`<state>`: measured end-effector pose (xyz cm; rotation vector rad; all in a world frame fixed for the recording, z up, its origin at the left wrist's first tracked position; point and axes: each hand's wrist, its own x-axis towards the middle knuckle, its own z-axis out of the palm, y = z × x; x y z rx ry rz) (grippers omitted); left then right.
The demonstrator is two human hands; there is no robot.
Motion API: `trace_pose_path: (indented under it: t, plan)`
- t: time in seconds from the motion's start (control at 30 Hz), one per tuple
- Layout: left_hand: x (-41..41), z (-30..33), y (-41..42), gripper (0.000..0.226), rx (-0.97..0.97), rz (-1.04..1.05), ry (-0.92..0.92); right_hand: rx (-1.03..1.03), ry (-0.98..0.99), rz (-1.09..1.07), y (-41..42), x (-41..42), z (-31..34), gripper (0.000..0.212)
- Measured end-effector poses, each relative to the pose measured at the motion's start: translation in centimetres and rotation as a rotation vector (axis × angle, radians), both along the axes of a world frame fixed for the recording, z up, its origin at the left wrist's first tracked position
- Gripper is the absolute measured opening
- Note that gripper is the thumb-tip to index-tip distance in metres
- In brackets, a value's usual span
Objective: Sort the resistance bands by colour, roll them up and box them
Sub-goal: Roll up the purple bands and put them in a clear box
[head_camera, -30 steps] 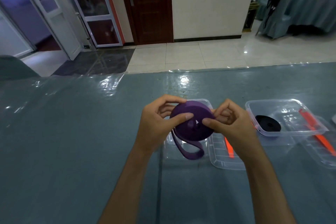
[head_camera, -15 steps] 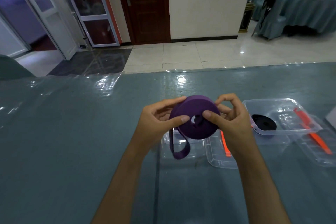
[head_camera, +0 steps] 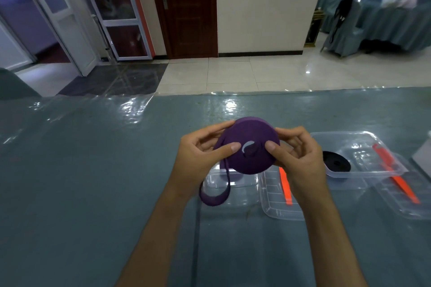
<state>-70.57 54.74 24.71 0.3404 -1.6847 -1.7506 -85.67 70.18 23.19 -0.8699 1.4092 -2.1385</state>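
Midway through the task: purple band (head_camera: 248,144) wound into a thick coil, held above the table (head_camera: 93,182) over an open clear box (head_camera: 231,182). Pinched at the coil's two sides by left hand (head_camera: 200,151) and right hand (head_camera: 300,154), thumbs on its near face, fingers curled behind. Short tail loop (head_camera: 213,196) not yet wound, hanging at the box's near-left corner. Already boxed: black roll (head_camera: 337,162) in the right box (head_camera: 363,147). Lids (head_camera: 277,207) off, orange clips showing. Left, by judgement: winding the tail, boxing, closing.

Dark wooden door (head_camera: 186,7) — glass-panelled doors (head_camera: 112,11) leftward, draped chairs (head_camera: 373,14) far right
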Motion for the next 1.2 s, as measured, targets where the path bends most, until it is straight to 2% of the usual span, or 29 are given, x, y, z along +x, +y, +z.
trace_pose_path:
  t: [0.07, 0.13, 0.23, 0.3, 0.37, 0.43, 0.57, 0.67, 0.73, 0.8, 0.9, 1.1, 1.2]
  plan:
    - [-0.2, 0.1, -0.1, 0.046, -0.016, 0.018, -0.036, 0.031, 0.004, 0.037, 0.1, -0.2, 0.0, 0.025]
    - [-0.6, 0.0, 0.0, 0.042, -0.053, 0.057, -0.065, 0.058, 0.045, 0.058, 0.2, -0.5, 0.2, 0.034]
    - [-0.9, -0.5, 0.6, 0.037, -0.022, 0.055, -0.047, 0.038, 0.068, 0.027, 0.1, -0.4, 0.6, 0.036]
    - [-0.9, -0.6, 0.8, 0.043, -0.028, 0.010, -0.061, -0.012, 0.050, -0.043, 0.0, -0.3, 0.4, 0.038]
    - [-0.8, -0.5, 0.6, 0.050, -0.045, -0.023, -0.082, -0.050, -0.015, -0.053, -0.1, -0.3, 0.1, 0.031]
    - [-0.6, -0.4, 0.4, 0.049, -0.070, -0.004, -0.083, 0.003, -0.027, 0.015, 0.1, -0.4, -0.1, 0.025]
    - [-0.6, -0.7, 0.2, 0.041, -0.074, 0.035, -0.073, 0.120, 0.013, 0.109, 0.7, -1.0, 0.0, 0.038]
    - [-0.5, -1.0, 0.4, 0.040, -0.062, 0.007, -0.088, 0.072, 0.005, 0.031, 0.6, -0.8, -0.1, 0.045]
    - [-0.3, -1.0, 0.2, 0.045, -0.092, -0.014, -0.123, 0.066, -0.008, -0.006, 0.5, -0.8, -0.4, 0.038]
    - [-0.3, -1.1, -0.1, 0.047, -0.110, -0.002, -0.140, 0.121, -0.031, 0.077, 0.7, -1.1, -0.7, 0.035]
    - [-0.5, -1.5, 0.0, 0.045, -0.101, 0.043, -0.145, 0.238, -0.011, 0.178, 1.0, -1.8, -0.7, 0.043]
    - [-1.4, -2.7, 0.8, 0.048, -0.012, 0.050, -0.072, 0.090, -0.071, -0.017, 0.7, -1.6, -1.5, 0.046]
    - [-1.7, -3.1, 1.0, 0.049, 0.016, 0.083, -0.063, 0.126, -0.090, 0.031, 0.9, -2.0, -1.7, 0.041]
